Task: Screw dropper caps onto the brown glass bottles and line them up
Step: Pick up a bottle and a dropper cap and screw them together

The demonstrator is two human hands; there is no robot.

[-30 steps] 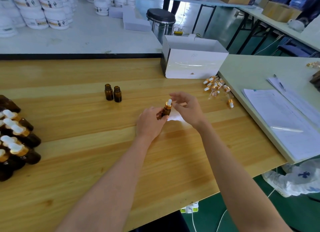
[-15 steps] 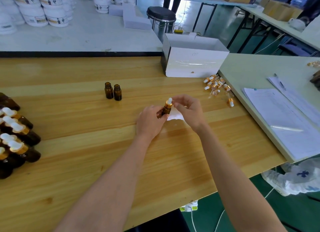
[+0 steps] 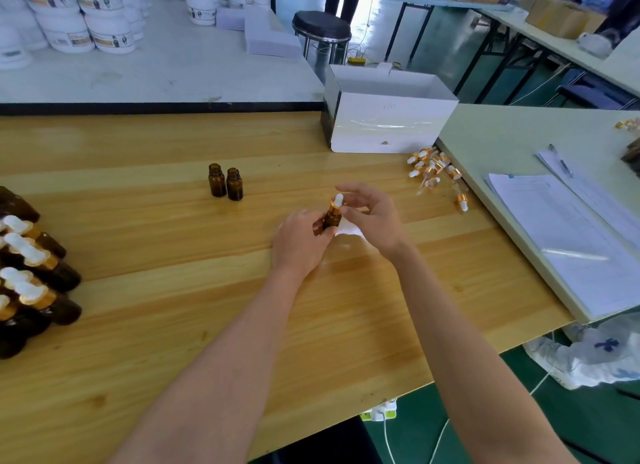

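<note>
Brown bottle: upright at mid-desk, with a dropper cap seated on its neck.
Done: a group of capped bottles sits at the left edge of the desk.
Left to do: two uncapped bottles stand side by side, farther back; loose caps lie near the right edge. The cap in hand probably needs its last turns before the bottle joins the line.
Left hand: fingers curled firmly round the bottle's body.
Right hand: arched over the cap with fingers loosely spread; I cannot tell whether they pinch it.
</note>
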